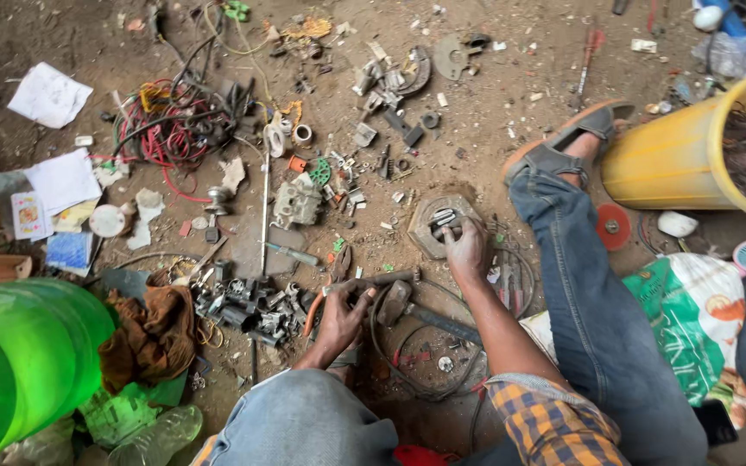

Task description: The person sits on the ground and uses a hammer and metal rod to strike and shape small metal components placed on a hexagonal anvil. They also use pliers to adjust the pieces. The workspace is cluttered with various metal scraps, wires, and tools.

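Note:
My left hand [340, 318] is closed around the handle of a hammer [390, 289], whose head lies by a second hammer on the dirt floor. My right hand [465, 250] rests on an octagonal metal part [432, 226], with its fingers gripping the part's middle. Both hands are dirty. My right leg in blue jeans [580, 285] stretches out to the right, with a sandal [576, 134] on the foot.
Scrap parts lie scattered over the floor: a tangle of red and black wires [174, 121], a heap of small metal pieces [248, 306], a screwdriver [291, 253]. A yellow bucket [675, 155] lies at the right, a green container [19, 354] at the lower left, and papers [49, 95] at the left.

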